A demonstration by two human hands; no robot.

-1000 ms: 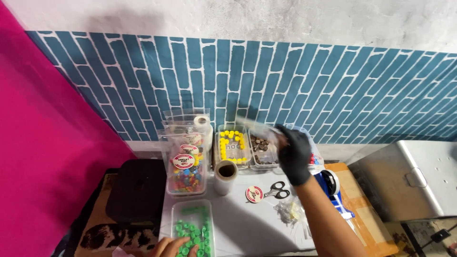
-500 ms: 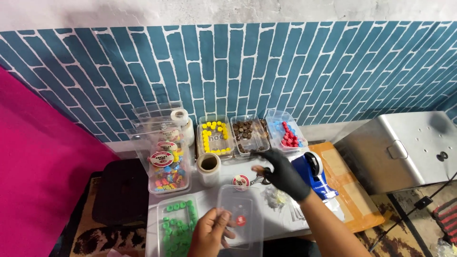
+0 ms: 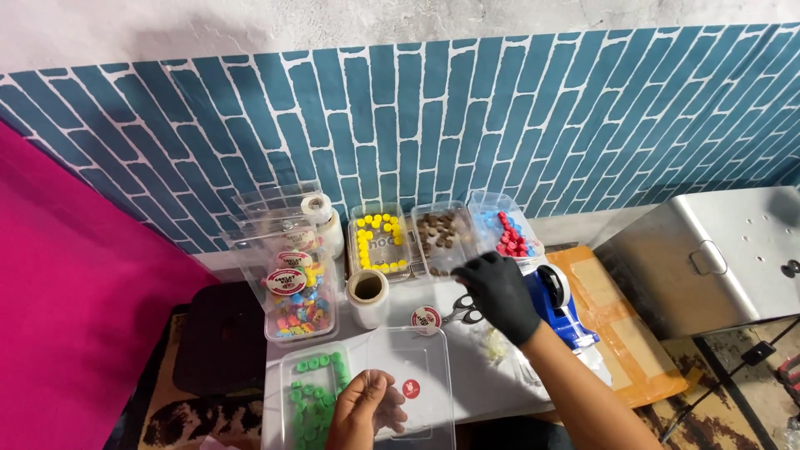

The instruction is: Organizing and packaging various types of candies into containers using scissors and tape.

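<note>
Low in the frame, the bare left hand (image 3: 364, 406) rests spread on a clear lid (image 3: 408, 387) on the desk (image 3: 483, 392), while the gloved right hand (image 3: 497, 293), grip loosely curled over scissors (image 3: 463, 310), could knock nearby bead trays (image 3: 444, 237).

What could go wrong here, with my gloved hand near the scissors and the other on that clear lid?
The right hand reaches over the scissors; a careless grab might catch a blade. The left hand rests on a clear lid near the table's front edge, so a push might slide it off. The stacked clear boxes stand tall by the tape roll; a knock might topple them.
</note>
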